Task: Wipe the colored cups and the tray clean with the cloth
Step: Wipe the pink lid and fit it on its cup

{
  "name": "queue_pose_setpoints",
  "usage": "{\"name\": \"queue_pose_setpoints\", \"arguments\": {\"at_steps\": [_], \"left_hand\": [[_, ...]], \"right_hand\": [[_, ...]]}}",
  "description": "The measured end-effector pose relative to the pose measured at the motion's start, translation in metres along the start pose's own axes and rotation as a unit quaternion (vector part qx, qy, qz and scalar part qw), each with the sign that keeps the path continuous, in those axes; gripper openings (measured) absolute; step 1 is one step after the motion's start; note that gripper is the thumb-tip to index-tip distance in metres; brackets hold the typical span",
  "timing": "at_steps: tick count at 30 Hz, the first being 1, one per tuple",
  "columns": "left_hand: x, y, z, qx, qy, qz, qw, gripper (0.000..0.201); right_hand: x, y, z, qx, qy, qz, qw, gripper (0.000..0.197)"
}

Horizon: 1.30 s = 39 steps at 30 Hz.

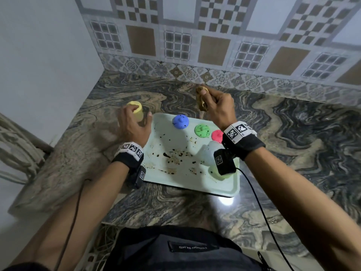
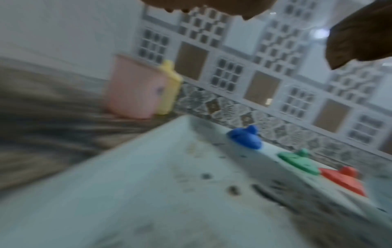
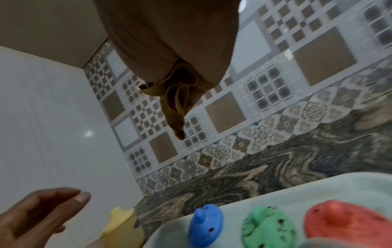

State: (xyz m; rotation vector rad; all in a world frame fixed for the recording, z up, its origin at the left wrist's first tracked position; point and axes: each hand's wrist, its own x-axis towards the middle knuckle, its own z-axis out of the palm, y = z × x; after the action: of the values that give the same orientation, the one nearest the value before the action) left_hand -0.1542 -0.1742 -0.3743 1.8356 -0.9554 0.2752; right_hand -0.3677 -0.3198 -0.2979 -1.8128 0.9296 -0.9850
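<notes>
A yellow cup [image 1: 134, 111] [image 3: 123, 228] stands on the counter just left of the pale green tray [image 1: 195, 184]. My left hand [image 1: 139, 117] [image 3: 42, 214] hovers beside it with fingers loosely spread, not gripping. My right hand [image 1: 203, 96] is raised over the tray's far edge and grips a bunched mustard cloth [image 1: 202, 101] [image 3: 174, 100]. Along the tray's far side sit a blue cup [image 1: 180, 121] [image 3: 206, 223], a green cup [image 1: 202, 131] [image 3: 267, 226] and a red cup [image 1: 217, 135] [image 3: 343, 221], upside down and speckled with dark spots. Dark stains [image 1: 173, 155] cover the tray floor.
Two pale cups [image 1: 208, 153] stand at the tray's right end, partly hidden by my right wrist camera. The marbled counter [image 1: 293, 133] meets a tiled wall [image 1: 214, 45] behind and a plain wall on the left. A cable hangs from each wrist.
</notes>
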Motion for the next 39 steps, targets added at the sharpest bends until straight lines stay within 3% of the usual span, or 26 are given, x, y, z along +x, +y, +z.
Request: {"name": "queue_pose_setpoints", "arguments": {"at_steps": [2,5,9,12,16,21,25,33,37,39], "left_hand": [[-0.004,0.021,0.019,-0.043,-0.055,0.051,0.996,0.031],[-0.017,0.052,0.050,-0.070,-0.206,0.083,0.973,0.019],[-0.038,0.084,0.096,-0.055,-0.432,0.117,0.892,0.041],[-0.043,0.102,0.126,-0.005,-0.523,0.137,0.841,0.052],[-0.037,0.116,0.159,0.055,-0.576,0.191,0.793,0.060],[-0.027,0.132,0.183,0.221,-0.596,0.299,0.711,0.075],[-0.028,0.139,0.191,0.247,-0.624,0.305,0.676,0.081],[-0.027,0.144,0.188,0.224,-0.597,0.298,0.710,0.064],[-0.023,0.147,0.177,0.118,-0.580,0.174,0.787,0.067],[-0.018,0.150,0.168,0.043,-0.573,0.106,0.811,0.067]], "right_hand": [[-0.004,0.006,-0.020,-0.011,0.023,0.008,1.000,0.038],[-0.013,0.017,-0.052,-0.025,0.056,0.031,0.998,0.039],[-0.028,0.029,-0.089,-0.018,0.086,0.066,0.994,0.058],[-0.044,0.030,-0.113,-0.029,0.101,0.076,0.992,0.048],[-0.060,0.034,-0.140,-0.056,0.129,0.076,0.987,0.035],[-0.066,0.048,-0.157,-0.066,0.138,0.087,0.984,0.035],[-0.065,0.057,-0.154,-0.096,0.129,0.112,0.981,0.035],[-0.067,0.066,-0.142,-0.075,0.122,0.120,0.982,0.034],[-0.071,0.072,-0.133,-0.050,0.117,0.133,0.983,0.035],[-0.071,0.072,-0.125,-0.049,0.110,0.136,0.983,0.038]]}}
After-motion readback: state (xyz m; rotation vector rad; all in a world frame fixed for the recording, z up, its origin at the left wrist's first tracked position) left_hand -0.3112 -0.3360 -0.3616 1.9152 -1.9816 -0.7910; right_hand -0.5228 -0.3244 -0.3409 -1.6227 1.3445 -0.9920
